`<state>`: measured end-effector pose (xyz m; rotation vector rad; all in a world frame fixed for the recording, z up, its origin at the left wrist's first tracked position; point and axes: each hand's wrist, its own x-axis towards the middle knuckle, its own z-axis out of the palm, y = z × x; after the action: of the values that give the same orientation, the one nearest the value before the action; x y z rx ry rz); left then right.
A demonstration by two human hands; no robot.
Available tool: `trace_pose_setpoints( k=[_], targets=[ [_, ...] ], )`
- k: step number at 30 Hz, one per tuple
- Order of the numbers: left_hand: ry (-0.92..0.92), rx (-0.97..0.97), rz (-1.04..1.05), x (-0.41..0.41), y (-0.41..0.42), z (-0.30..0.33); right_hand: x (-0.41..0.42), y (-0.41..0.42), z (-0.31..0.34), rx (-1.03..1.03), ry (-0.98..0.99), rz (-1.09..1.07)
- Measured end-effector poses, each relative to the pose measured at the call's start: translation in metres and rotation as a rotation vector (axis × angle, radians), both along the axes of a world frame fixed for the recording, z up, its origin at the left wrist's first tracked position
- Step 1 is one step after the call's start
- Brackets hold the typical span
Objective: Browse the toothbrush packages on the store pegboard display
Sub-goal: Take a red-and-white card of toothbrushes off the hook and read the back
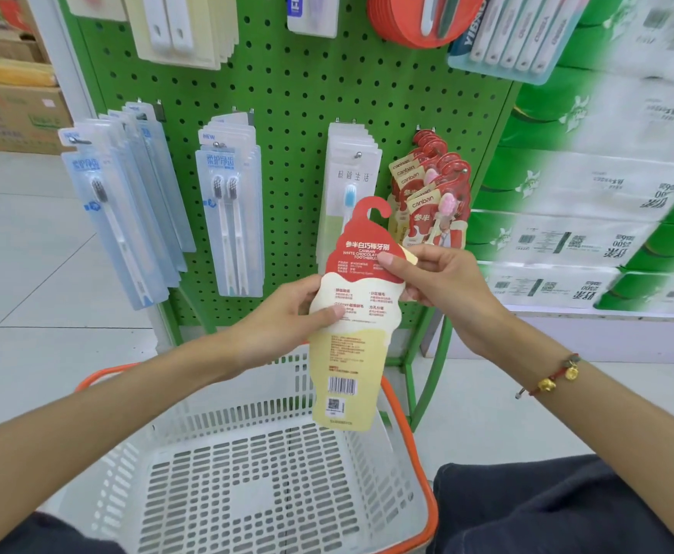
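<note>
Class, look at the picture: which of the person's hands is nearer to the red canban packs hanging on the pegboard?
The right hand. It pinches the held package just below the canban packs; the left hand grips the package lower and farther left.

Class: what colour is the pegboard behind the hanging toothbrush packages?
Green pegboard, dotted with holes; head view.

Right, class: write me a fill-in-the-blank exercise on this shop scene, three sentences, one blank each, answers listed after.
1. Both hands, left hand and right hand, hold one ice-cream-shaped toothbrush package with its ____ side facing the camera.
2. The pegboard is coloured ____.
3. Below the package sits a white shopping basket with an ____ rim.

Missing words: back; green; orange
</note>
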<state>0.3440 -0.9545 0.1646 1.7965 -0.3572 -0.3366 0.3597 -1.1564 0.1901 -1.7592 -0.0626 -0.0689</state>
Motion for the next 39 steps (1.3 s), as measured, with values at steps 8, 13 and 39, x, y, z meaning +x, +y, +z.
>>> trace_pose_setpoints(
  k=[8,13,39],
  targets=[
    [0.042,-0.065,0.022,0.0,-0.002,-0.001,-0.004,0.002,-0.007,-0.201,-0.029,0.142],
    [0.042,-0.084,0.003,0.001,-0.001,-0.001,-0.004,0.004,-0.007,-0.129,-0.036,0.111],
    [-0.489,0.086,0.315,-0.004,-0.008,-0.012,-0.019,0.033,-0.006,-0.146,-0.012,0.125]
  ],
)
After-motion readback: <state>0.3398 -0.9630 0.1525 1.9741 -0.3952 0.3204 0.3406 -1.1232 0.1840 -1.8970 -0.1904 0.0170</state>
